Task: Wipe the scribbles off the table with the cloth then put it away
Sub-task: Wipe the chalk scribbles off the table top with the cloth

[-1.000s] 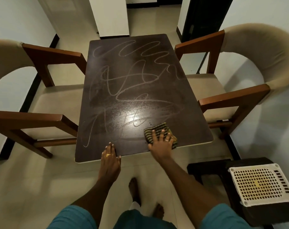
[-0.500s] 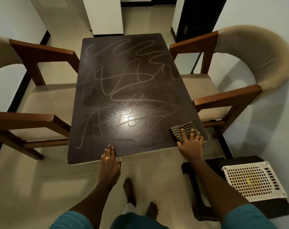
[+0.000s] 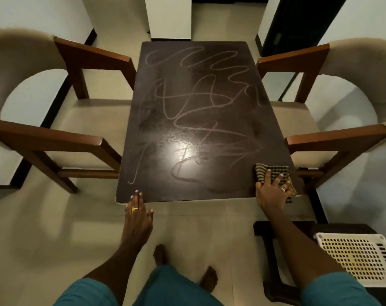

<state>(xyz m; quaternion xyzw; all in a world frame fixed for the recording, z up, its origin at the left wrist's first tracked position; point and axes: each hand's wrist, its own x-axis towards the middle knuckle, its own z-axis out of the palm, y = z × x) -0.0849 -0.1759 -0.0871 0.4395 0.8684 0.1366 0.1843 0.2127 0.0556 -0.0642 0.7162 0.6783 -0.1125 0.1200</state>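
Note:
A dark brown table [image 3: 209, 191] carries pale chalky scribbles [image 3: 198, 100] over most of its top. A checked dark-and-yellow cloth [image 3: 273, 172] lies at the table's near right corner. My right hand [image 3: 272, 192] presses flat on the cloth with fingers spread. My left hand [image 3: 138, 214] rests with its fingertips on the table's near edge, left of centre, holding nothing. The strip of tabletop along the near edge looks mostly free of marks.
Wooden armchairs with beige cushions flank the table, one on the left [image 3: 55, 138] and one on the right [image 3: 333, 138]. A white perforated basket [image 3: 355, 256] sits on a dark low stand [image 3: 275, 239] at the lower right. My bare feet [image 3: 161, 255] stand on the tiled floor.
My right hand has slid the cloth rightward along the near edge to the table's right corner. My left hand stays on the near edge.

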